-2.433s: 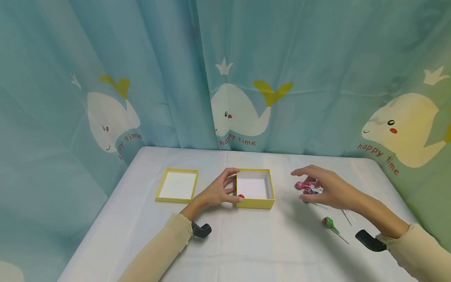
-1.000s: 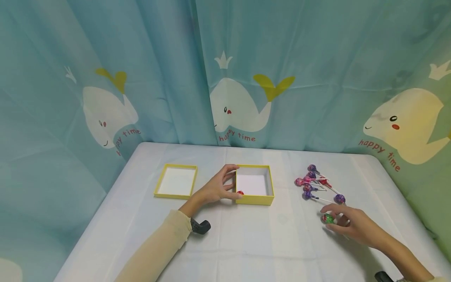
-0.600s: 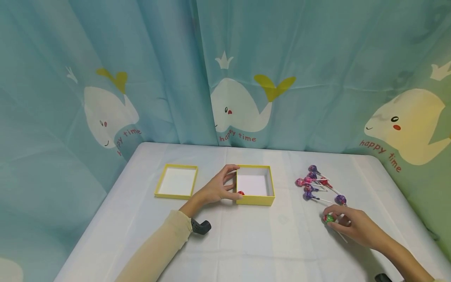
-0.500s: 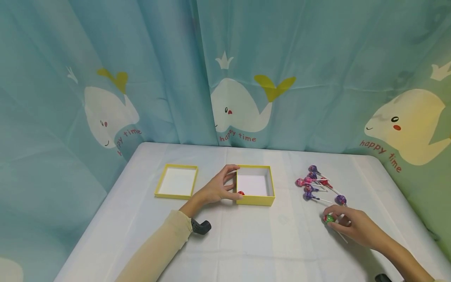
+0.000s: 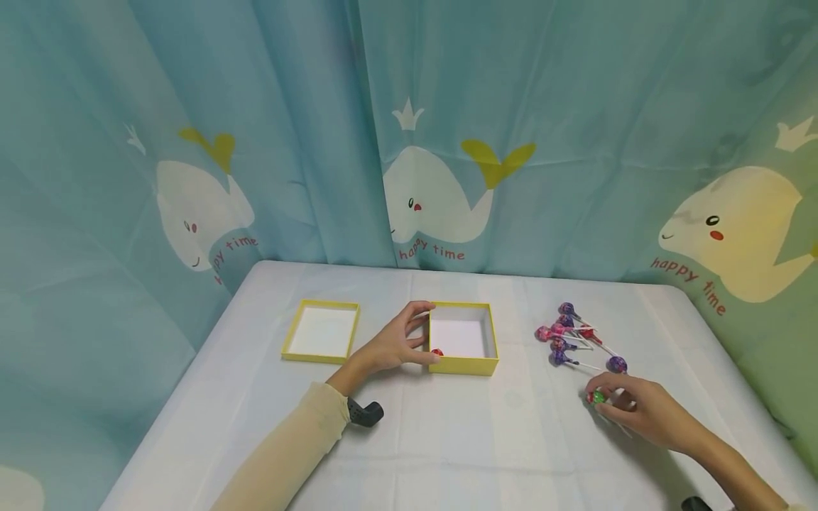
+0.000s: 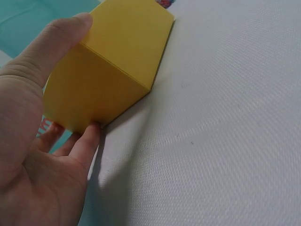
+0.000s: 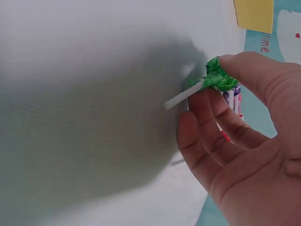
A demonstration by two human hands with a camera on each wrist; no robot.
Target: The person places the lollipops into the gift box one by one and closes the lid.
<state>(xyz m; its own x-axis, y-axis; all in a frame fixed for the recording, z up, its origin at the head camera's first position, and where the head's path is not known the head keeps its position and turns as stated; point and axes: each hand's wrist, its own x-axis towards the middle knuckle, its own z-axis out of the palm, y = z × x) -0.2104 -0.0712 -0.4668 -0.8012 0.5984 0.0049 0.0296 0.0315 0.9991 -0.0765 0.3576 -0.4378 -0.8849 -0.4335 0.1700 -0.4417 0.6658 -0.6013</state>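
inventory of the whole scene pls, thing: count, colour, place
Box: 1, yellow outside, white inside, table centre.
Lid: 1, yellow rim, white inside, left of box, apart from it.
Red lollipop: 1, inside box, near-left corner.
Loose lollipops: about six, purple and pink, right of box.
Green lollipop: 1, pinched in right hand.
Table: 1, white cloth.
Curtain: teal, whale print, behind the table.
Left hand: grips box's left side.
Right hand: near right, holds the green lollipop.
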